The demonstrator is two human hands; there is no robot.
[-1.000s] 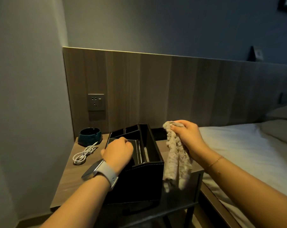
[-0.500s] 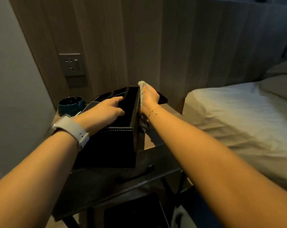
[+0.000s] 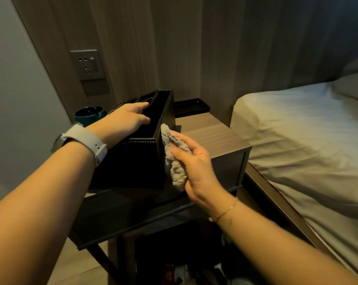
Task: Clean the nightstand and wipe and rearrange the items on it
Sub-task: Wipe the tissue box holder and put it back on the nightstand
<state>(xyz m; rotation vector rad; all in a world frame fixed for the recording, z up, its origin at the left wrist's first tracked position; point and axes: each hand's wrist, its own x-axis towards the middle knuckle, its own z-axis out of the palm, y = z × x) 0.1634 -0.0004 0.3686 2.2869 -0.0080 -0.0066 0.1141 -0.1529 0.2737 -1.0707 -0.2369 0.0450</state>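
Nightstand point(image 3: 213, 134): wood top, dark frame, wedged between bed point(image 3: 297, 128) on its right and grey wall on its left, wood panel behind. Wall socket point(image 3: 87, 64) on the panel above the nightstand's back-left corner. Black organizer box point(image 3: 133, 161) takes up the nightstand's left and middle, white stitching along the edges, open top split into compartments; the long right one looks dark inside, contents not readable. Flat black tray point(image 3: 191, 106) at the nightstand's back edge, behind the box. Dark teal bowl point(image 3: 89, 115) at back left, partly blocked by the left forearm. Left hand point(image 3: 126, 120) rests on top of the box, fingers extended over the compartments, watch on the wrist. Right hand point(image 3: 194, 163) grips a bunched beige cloth point(image 3: 174, 153), thumb over it, pressing it against the box's right wall.
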